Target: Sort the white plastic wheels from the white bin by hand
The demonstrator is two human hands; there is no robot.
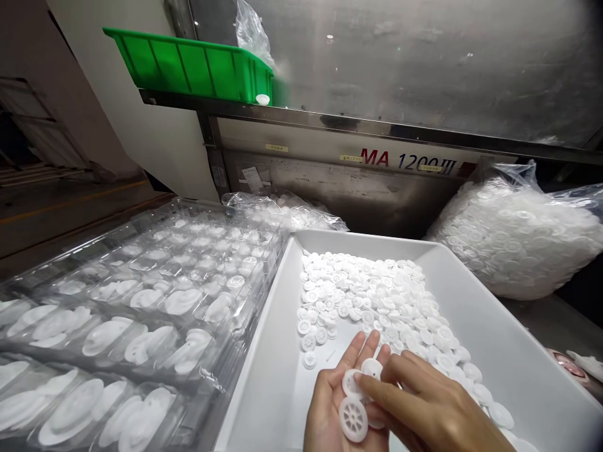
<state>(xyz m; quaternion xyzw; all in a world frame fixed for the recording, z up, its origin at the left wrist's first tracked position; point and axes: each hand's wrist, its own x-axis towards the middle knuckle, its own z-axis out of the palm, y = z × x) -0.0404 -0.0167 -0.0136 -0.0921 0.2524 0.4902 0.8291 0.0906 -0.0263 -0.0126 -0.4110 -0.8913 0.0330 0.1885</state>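
My left hand [323, 414] is palm up with its fingers extended, holding several small white plastic wheels [353, 419]. The nearest wheel shows spoke-like openings round its hub. From the right, my right hand [428, 398] reaches over the palm, its index finger and thumb pressed on the wheels there; its other fingers are curled and partly hidden. Both hands are above the near part of a large white tray [264, 376]. Beyond them, a heap of similar white wheels [367, 282] spreads across the tray and down its right side.
Left of the tray stand clear plastic compartment trays [202, 376] filled with white discs. A full clear bag [522, 232] of white parts sits at right, another bag [287, 210] behind. A green bin [188, 66] rests on a metal ledge [320, 119] of the machine.
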